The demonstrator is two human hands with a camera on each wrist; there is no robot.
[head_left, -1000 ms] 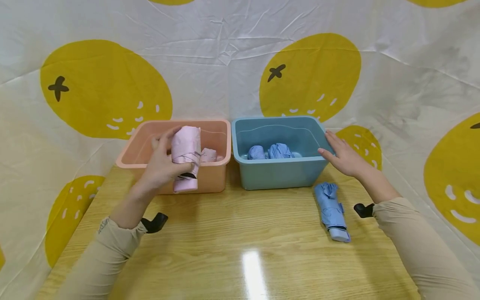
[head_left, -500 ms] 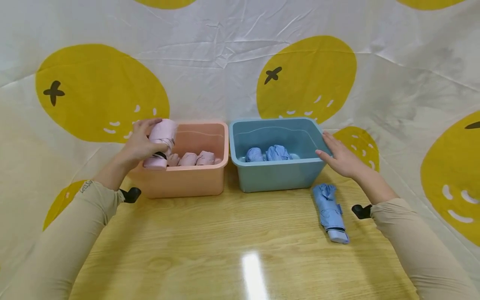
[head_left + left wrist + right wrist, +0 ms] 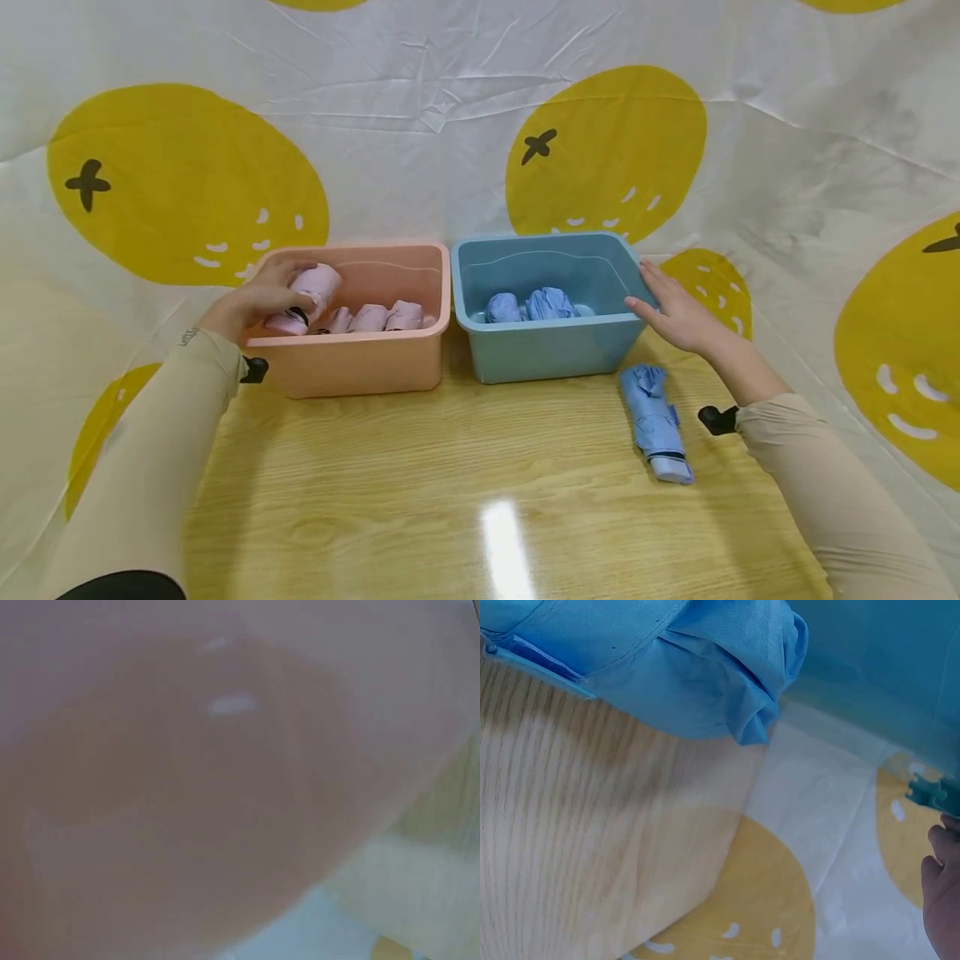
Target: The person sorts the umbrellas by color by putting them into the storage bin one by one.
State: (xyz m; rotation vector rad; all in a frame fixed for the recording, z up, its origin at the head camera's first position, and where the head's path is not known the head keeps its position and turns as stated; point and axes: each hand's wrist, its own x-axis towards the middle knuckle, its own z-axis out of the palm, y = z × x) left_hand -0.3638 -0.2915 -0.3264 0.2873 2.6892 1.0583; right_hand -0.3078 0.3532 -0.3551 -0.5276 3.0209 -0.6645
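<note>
My left hand (image 3: 262, 293) grips a pink folded umbrella (image 3: 320, 285) at the left end of the salmon bin (image 3: 352, 367), the umbrella tilted and partly below the rim. Several more pink folded umbrellas (image 3: 369, 318) lie inside, to its right. Resting on the right rim of the blue bin (image 3: 547, 357) is my right hand (image 3: 678, 317), fingers extended and thumb spread. Two blue folded umbrellas (image 3: 551, 304) show inside that bin. Another blue umbrella (image 3: 654, 423) lies on the table below the right hand. The bin wall (image 3: 187, 787) fills most of the left wrist view, blurred.
Both bins stand side by side at the back of the wooden table (image 3: 420, 483). Close behind them hangs a white cloth (image 3: 420, 167) with large yellow fruit prints. Black camera mounts (image 3: 718, 420) stick out from both wrists.
My left hand has carried the pink umbrella leftward from in front of the salmon bin, then lowered it into the bin's left end. The right hand stays on the blue bin's rim.
</note>
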